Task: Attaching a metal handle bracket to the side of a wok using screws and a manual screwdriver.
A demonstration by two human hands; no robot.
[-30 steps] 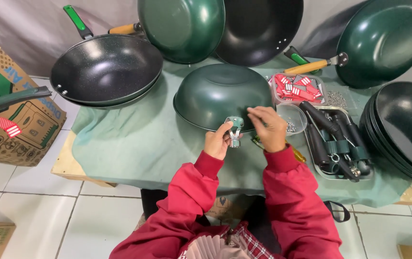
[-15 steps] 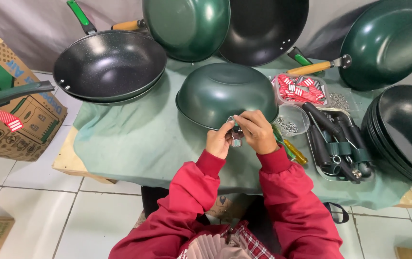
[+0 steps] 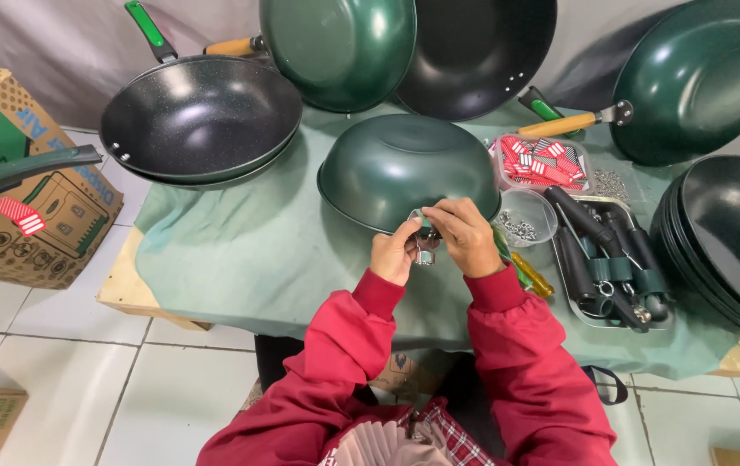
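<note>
Together at the Upturned Wok

Now both my hands meet at the near rim of the upturned green wok (image 3: 404,168). My left hand (image 3: 394,254) and right hand (image 3: 463,235) pinch one small metal fitting (image 3: 424,250), both grips clamped on it. Green cloth (image 3: 241,250) covers the tabletop; white floor tiles (image 3: 51,345) lie below.

My left hand (image 3: 394,252) and right hand (image 3: 463,235) pinch a small metal bracket (image 3: 424,250) at the rim of an upside-down green wok (image 3: 404,168). It sits on a green cloth (image 3: 241,250). A tray (image 3: 573,298) of black handles (image 3: 598,250) lies near my right hand.
</note>
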